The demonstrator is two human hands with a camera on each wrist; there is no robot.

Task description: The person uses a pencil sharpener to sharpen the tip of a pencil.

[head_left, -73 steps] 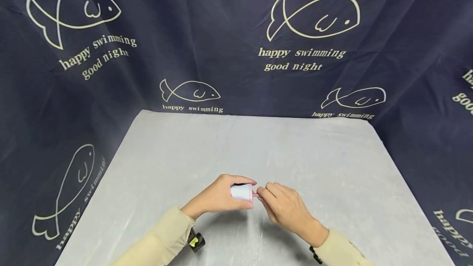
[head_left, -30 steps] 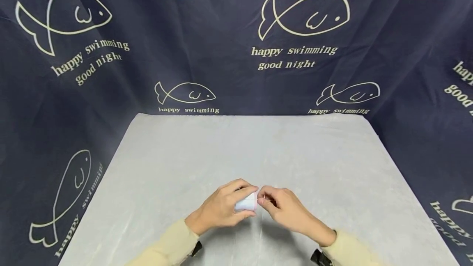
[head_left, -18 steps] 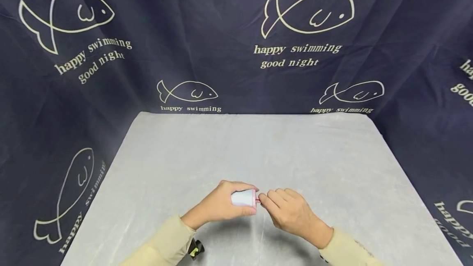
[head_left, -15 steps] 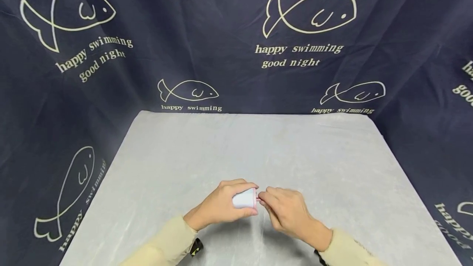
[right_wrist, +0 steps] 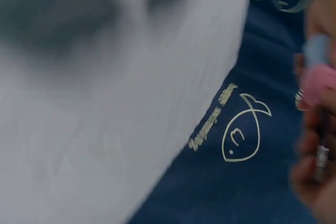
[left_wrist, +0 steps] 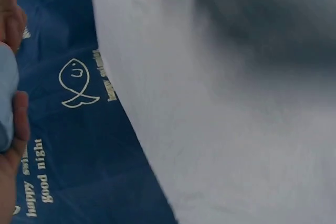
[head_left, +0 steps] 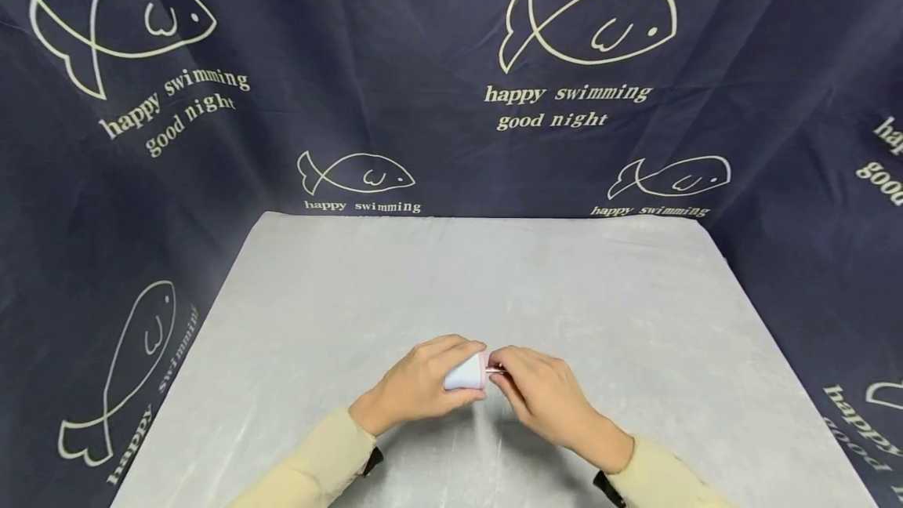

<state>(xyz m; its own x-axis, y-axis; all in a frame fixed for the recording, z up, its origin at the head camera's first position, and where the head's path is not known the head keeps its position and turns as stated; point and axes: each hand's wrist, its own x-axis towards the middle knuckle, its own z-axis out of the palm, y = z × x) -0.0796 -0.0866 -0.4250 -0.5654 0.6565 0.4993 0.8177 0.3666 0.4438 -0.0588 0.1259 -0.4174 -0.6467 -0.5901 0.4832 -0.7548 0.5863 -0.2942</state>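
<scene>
My left hand (head_left: 419, 386) grips a small light-blue pencil sharpener (head_left: 462, 375) with a pink end, thumb below and fingers over the top. The pink end faces right, and a thin pencil (head_left: 496, 370) sticks out of it. The fingers of my right hand (head_left: 546, 394) pinch that pencil close to the sharpener. In the right wrist view the pencil (right_wrist: 322, 156) looks dark with a silver band, in line with the pink end (right_wrist: 318, 83). Only a slice of the blue body (left_wrist: 6, 95) shows at the left wrist view's edge. The pencil's tip is hidden inside.
Both hands are held above a table covered with a pale grey cloth (head_left: 480, 281). Dark blue curtains (head_left: 451, 77) printed with fish outlines and lettering hang behind it and at both sides.
The right hand's fingers and wrist turn back and forth around the pencil. The left hand keeps hold of the sharpener, tilting it slightly. Both hands have risen slightly in view since half a second ago.
</scene>
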